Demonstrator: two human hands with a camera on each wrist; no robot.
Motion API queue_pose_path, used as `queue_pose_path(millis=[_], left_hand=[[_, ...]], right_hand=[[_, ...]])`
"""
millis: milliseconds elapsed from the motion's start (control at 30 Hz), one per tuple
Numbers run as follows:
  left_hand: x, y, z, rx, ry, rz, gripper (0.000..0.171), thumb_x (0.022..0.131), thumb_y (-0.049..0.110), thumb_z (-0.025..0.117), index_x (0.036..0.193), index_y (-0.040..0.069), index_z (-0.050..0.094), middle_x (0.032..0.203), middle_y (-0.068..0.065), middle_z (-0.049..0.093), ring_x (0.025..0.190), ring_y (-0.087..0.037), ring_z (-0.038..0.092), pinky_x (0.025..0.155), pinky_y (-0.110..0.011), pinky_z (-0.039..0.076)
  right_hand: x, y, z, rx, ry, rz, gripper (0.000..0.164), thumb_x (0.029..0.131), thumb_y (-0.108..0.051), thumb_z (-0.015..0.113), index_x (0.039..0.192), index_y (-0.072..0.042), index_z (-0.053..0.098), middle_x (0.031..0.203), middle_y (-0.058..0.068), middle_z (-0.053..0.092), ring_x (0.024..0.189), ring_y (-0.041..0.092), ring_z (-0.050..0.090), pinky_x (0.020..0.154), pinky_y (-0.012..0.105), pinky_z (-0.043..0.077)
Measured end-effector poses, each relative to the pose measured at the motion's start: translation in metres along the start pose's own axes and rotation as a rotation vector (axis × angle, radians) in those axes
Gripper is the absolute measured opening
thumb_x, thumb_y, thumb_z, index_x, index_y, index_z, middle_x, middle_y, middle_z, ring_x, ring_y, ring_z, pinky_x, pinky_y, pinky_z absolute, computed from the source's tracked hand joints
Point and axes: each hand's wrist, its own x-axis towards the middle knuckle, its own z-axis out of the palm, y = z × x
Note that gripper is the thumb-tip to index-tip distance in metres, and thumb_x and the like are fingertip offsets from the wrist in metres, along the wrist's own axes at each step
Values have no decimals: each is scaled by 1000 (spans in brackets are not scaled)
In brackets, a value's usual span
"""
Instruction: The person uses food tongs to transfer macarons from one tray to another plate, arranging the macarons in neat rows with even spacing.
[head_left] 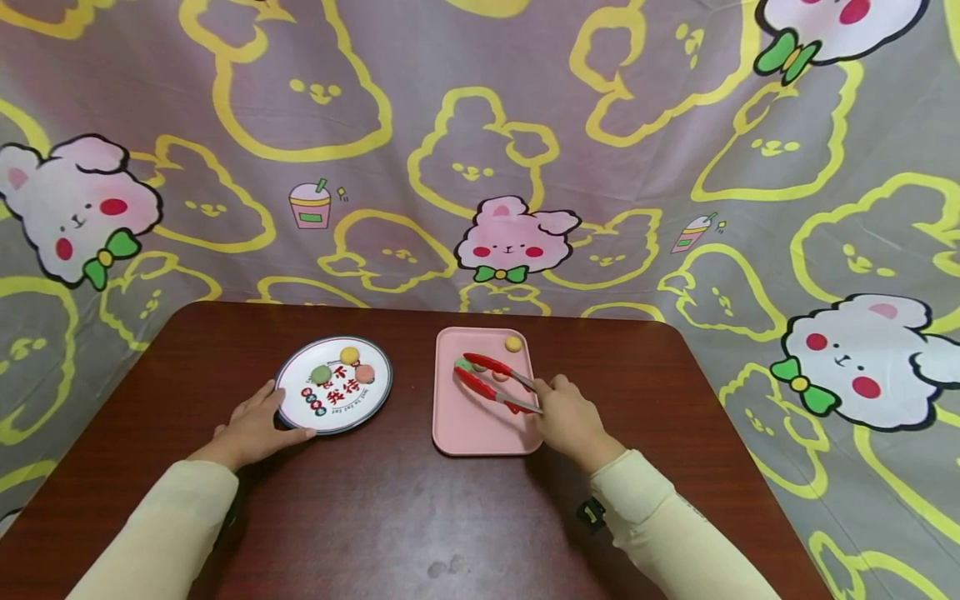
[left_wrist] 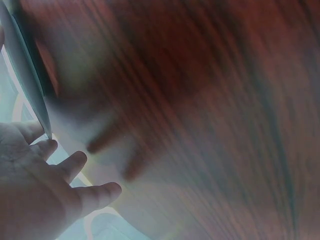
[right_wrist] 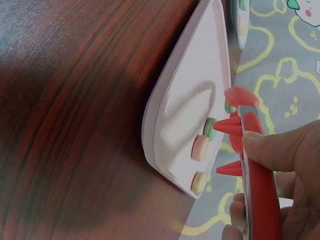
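My right hand (head_left: 570, 421) grips red-handled metal tongs (right_wrist: 262, 195) over the pink tray (head_left: 472, 429). A green macaron (head_left: 462, 365) sits between the tongs' red tips; whether they squeeze it, I cannot tell. On the tray lie another green macaron (right_wrist: 210, 129), a pink macaron (right_wrist: 200, 148) and a yellow macaron (right_wrist: 198, 182). My left hand (head_left: 251, 429) touches the rim of a round white plate (head_left: 300, 375), its fingers spread along the left and near edge. That plate bears a green macaron (head_left: 321, 374), a yellow macaron (head_left: 349, 356) and a pink macaron (head_left: 364, 373).
Both dishes stand on a dark brown wooden table (head_left: 360, 517), the plate left of the tray with a strip of wood between. Behind the table hangs a cloth (head_left: 375, 200) printed with cartoon rabbits. A dark band with a badge (head_left: 591, 514) shows at the right wrist.
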Motion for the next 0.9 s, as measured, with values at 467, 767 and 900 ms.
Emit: queue_pose_path(millis=[467, 767, 900], left_hand=[[2, -4, 1, 22, 5, 8, 117, 77, 70, 63, 147, -11, 18, 152, -36, 4, 131, -62, 8, 92, -81, 17], [2, -4, 1, 27, 7, 16, 116, 77, 69, 63, 147, -12, 18, 152, -36, 4, 131, -62, 9, 92, -82, 17], [3, -4, 2, 26, 3, 13, 117, 77, 70, 63, 147, -12, 17, 151, -36, 4, 131, -62, 8, 93, -82, 16]], right_hand=[[-1, -3, -3, 2, 44, -17, 47, 81, -22, 76, 124, -9, 60, 101, 14, 56, 87, 29, 57, 61, 48, 52], [0, -6, -6, 16, 56, -20, 46, 82, -22, 75, 122, -7, 61, 100, 14, 56, 87, 29, 56, 62, 49, 52], [0, -7, -7, 19, 51, -20, 48, 82, -23, 75, 124, -6, 60, 101, 15, 56, 86, 29, 56, 61, 49, 52]])
